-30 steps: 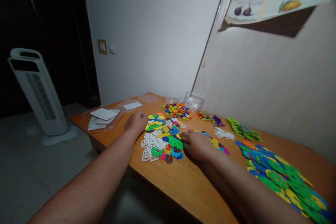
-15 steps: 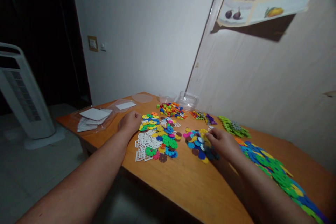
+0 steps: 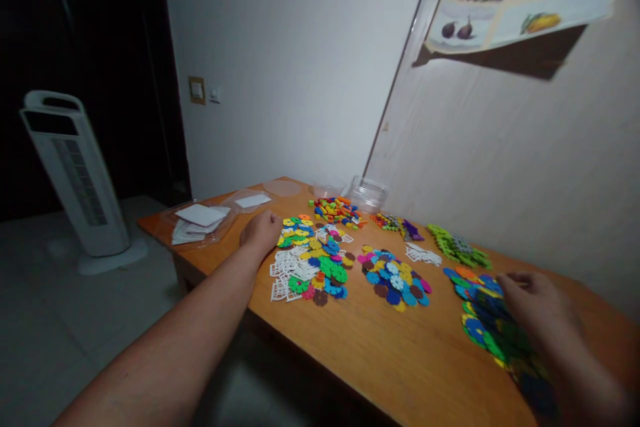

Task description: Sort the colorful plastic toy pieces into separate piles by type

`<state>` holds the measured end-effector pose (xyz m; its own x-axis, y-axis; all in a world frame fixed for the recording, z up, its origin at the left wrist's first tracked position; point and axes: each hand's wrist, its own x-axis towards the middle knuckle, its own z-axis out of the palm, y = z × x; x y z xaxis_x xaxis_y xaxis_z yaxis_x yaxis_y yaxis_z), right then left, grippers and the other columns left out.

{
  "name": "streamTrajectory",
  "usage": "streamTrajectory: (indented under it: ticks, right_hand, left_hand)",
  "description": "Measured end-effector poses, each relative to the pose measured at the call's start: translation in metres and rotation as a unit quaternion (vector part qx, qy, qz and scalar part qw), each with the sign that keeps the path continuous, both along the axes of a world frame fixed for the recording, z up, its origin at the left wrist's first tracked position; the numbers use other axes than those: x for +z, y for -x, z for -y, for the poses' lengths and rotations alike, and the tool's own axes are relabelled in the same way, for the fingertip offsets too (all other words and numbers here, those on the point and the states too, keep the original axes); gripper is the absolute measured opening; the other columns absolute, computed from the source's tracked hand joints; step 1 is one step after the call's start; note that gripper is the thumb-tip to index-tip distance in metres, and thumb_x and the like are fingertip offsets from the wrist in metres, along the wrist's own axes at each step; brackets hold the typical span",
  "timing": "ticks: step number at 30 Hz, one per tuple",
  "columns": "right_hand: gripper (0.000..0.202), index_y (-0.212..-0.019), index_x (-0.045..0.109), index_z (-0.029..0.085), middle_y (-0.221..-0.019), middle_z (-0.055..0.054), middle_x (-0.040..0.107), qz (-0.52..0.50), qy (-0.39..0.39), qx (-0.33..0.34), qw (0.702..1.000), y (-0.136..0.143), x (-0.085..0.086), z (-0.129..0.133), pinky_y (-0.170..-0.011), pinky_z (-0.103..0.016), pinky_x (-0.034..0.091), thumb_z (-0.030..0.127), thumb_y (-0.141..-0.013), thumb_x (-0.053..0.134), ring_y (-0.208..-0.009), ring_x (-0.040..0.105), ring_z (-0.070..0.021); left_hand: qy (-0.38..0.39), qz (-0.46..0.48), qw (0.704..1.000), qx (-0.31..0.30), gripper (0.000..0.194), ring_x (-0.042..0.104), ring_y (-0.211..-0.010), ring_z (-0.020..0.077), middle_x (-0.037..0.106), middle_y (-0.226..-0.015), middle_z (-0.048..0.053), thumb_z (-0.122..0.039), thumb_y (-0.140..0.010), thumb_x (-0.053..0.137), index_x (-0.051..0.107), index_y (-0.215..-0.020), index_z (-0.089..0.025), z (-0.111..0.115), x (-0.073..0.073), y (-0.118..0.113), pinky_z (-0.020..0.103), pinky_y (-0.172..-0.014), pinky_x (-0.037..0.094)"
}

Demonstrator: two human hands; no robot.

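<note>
My left hand rests closed on the table beside the left heap; what it holds, if anything, is hidden. That heap mixes coloured notched plastic discs with white window-shaped lattice pieces. At the right, my right hand is over a long pile of larger notched discs and casts a shadow on it. Its fingers are pinched together, and anything between them is too small or blurred to name. Between the hands lies a separate pile of small discs, with white lattice pieces behind it.
Small coloured blocks lie at the back, near a clear plastic container. Purple pieces and green pieces sit along the wall. Plastic bags with white cards are at the left end. A tower fan stands on the floor.
My right hand has moved right, from the middle disc pile to the larger discs, uncovering the white lattice pieces. The left hand stays by its heap. The view has shifted slightly left.
</note>
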<state>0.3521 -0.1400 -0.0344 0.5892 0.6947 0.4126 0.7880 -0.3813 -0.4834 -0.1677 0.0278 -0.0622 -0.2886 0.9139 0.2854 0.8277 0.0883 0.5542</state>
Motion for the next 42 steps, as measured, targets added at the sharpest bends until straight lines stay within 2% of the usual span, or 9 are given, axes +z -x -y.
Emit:
streamTrajectory:
  ticks: [2,4,8,11,14,19,25,35,42]
  right_hand:
    - [0.046,-0.098,0.07,0.022,-0.087,-0.015,0.071,0.008,0.008,0.04,0.999,0.039,0.005,-0.006,-0.065,-0.04,0.045,0.059,-0.079,0.05,-0.078,0.066,-0.0308]
    - [0.045,-0.1,0.069,0.022,-0.083,-0.009,0.071,0.003,0.013,0.162,0.987,0.088,0.008,-0.013,-0.064,-0.035,0.046,0.057,-0.082,0.047,-0.074,0.064,-0.026]
    - [0.037,-0.101,0.071,0.022,-0.094,-0.007,0.072,0.011,0.082,0.374,0.924,0.181,0.006,-0.021,-0.073,-0.031,0.046,0.048,-0.09,0.047,-0.085,0.065,-0.022]
    - [0.035,-0.111,0.07,0.022,-0.106,-0.008,0.07,0.05,0.109,0.435,0.893,0.226,0.003,-0.024,-0.079,-0.031,0.045,0.044,-0.09,0.052,-0.093,0.064,-0.0217]
    - [0.038,-0.119,0.067,0.023,-0.112,-0.01,0.067,0.091,0.137,0.463,0.871,0.251,0.005,-0.026,-0.079,-0.031,0.044,0.045,-0.09,0.053,-0.093,0.063,-0.0215]
    - [0.028,-0.107,0.069,0.022,-0.11,-0.009,0.066,0.119,0.158,0.441,0.875,0.262,0.005,-0.032,-0.078,-0.029,0.042,0.04,-0.092,0.052,-0.094,0.063,-0.021]
    - [0.027,-0.098,0.071,0.021,-0.1,-0.007,0.067,0.124,0.138,0.441,0.878,0.251,-0.005,-0.034,-0.075,-0.026,0.04,0.033,-0.097,0.046,-0.089,0.062,-0.0177]
    - [0.033,-0.09,0.067,0.021,-0.09,-0.007,0.072,0.162,0.15,0.357,0.908,0.249,-0.006,-0.033,-0.063,-0.027,0.031,0.049,-0.095,0.051,-0.08,0.062,-0.0183]
    - [0.02,-0.099,0.068,0.022,-0.1,-0.007,0.072,0.132,0.184,0.414,0.882,0.254,0.004,-0.025,-0.073,-0.025,0.038,0.033,-0.094,0.053,-0.092,0.064,-0.0189]
  left_hand:
    - [-0.003,0.006,1.0,0.0,0.026,0.06,-0.074,0.0194,0.071,-0.089,0.004,-0.041,-0.088,0.046,0.064,-0.082,-0.023,0.0,0.0,0.0,0.028,-0.058,0.031]
    - [-0.003,0.01,1.0,0.002,0.026,0.06,-0.075,0.0196,0.071,-0.089,0.004,-0.042,-0.088,0.047,0.064,-0.082,-0.023,0.001,0.001,-0.001,0.028,-0.058,0.031]
    - [0.004,0.009,1.0,0.002,0.026,0.059,-0.074,0.0191,0.072,-0.088,0.004,-0.04,-0.088,0.046,0.065,-0.083,-0.023,0.002,0.001,-0.002,0.028,-0.059,0.032]
    - [0.003,0.007,1.0,-0.003,0.027,0.059,-0.074,0.0191,0.072,-0.089,0.004,-0.041,-0.088,0.046,0.066,-0.084,-0.024,0.001,-0.001,-0.001,0.028,-0.059,0.032]
    - [0.002,0.005,1.0,-0.005,0.027,0.06,-0.076,0.0193,0.072,-0.091,0.004,-0.041,-0.088,0.047,0.067,-0.085,-0.024,0.001,-0.002,-0.001,0.028,-0.06,0.033]
    - [0.0,-0.001,1.0,-0.025,0.026,0.061,-0.076,0.0191,0.072,-0.091,0.004,-0.04,-0.088,0.047,0.067,-0.087,-0.024,0.004,0.001,-0.002,0.027,-0.06,0.034]
    - [-0.002,-0.003,0.999,-0.042,0.028,0.061,-0.075,0.0188,0.072,-0.091,0.004,-0.041,-0.087,0.047,0.069,-0.087,-0.023,0.004,-0.001,-0.001,0.027,-0.059,0.033]
    - [0.005,-0.02,0.998,-0.052,0.029,0.06,-0.077,0.0193,0.072,-0.088,0.003,-0.044,-0.085,0.047,0.067,-0.087,-0.023,0.004,0.003,-0.001,0.027,-0.058,0.031]
    - [0.01,-0.006,0.998,-0.053,0.027,0.061,-0.078,0.0198,0.07,-0.087,0.003,-0.044,-0.084,0.048,0.065,-0.082,-0.023,0.005,0.006,-0.001,0.027,-0.058,0.033]
